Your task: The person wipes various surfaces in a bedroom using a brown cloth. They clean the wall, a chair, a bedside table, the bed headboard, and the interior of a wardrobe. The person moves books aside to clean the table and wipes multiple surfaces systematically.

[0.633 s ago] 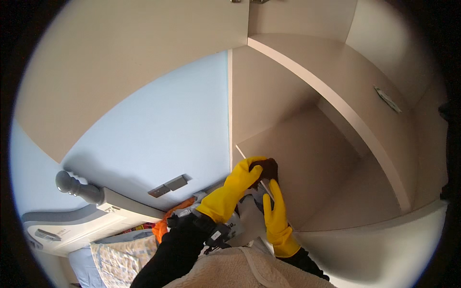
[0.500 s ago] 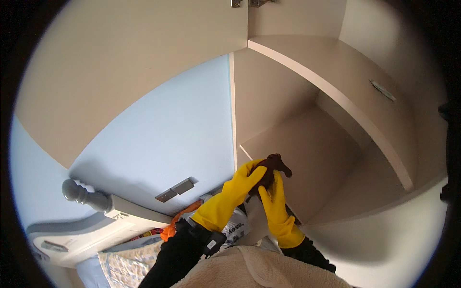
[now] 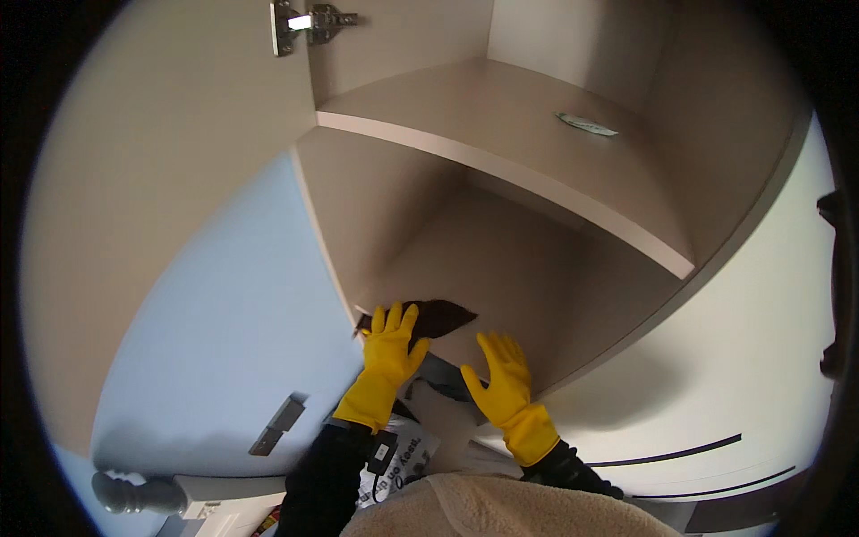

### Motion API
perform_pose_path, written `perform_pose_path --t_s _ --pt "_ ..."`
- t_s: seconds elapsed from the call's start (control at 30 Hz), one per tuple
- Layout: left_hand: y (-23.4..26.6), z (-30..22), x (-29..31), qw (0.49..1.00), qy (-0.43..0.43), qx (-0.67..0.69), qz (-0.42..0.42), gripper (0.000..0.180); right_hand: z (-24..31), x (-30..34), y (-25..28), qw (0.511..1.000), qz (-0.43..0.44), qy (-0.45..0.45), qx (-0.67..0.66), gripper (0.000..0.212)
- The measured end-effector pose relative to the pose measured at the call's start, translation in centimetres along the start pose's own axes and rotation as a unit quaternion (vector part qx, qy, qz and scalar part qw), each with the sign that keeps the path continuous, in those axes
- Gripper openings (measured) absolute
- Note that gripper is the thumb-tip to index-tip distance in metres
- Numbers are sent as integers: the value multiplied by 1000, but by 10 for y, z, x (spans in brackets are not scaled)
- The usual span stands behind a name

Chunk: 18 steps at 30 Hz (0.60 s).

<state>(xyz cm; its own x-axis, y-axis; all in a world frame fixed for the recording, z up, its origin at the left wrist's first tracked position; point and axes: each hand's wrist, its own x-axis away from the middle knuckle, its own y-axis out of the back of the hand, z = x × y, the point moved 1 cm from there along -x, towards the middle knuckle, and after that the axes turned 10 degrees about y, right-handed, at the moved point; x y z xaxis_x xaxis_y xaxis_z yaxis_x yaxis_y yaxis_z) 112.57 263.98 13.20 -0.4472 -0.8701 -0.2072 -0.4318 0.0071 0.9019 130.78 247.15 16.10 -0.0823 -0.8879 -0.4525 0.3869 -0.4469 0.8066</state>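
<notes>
Gloved hands at a dark cloth inside an open beige cupboard.

My left hand, in a yellow rubber glove, lies spread on the dark brown cloth on the compartment floor; my right hand hovers open at four o'clock. The cloth looks light and limp, best gripped at a bunched edge; its long axis tapers toward three o'clock.

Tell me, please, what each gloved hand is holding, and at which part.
Nothing is gripped. The left hand lies flat with fingers spread on the near end of the dark cloth, pressing it to the cabinet shelf. The right hand is open and empty.
</notes>
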Motion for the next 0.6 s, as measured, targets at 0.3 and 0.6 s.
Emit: perform_pose_path --t_s 0.3,0.6 --pt "-27 32 -50 997 -53 24 -59 58 -18 28 -25 988 131 8 81 73" --pt "3 -32 -77 865 -23 492 95 49 -6 -78 -58 999 22 -25 -39 75"
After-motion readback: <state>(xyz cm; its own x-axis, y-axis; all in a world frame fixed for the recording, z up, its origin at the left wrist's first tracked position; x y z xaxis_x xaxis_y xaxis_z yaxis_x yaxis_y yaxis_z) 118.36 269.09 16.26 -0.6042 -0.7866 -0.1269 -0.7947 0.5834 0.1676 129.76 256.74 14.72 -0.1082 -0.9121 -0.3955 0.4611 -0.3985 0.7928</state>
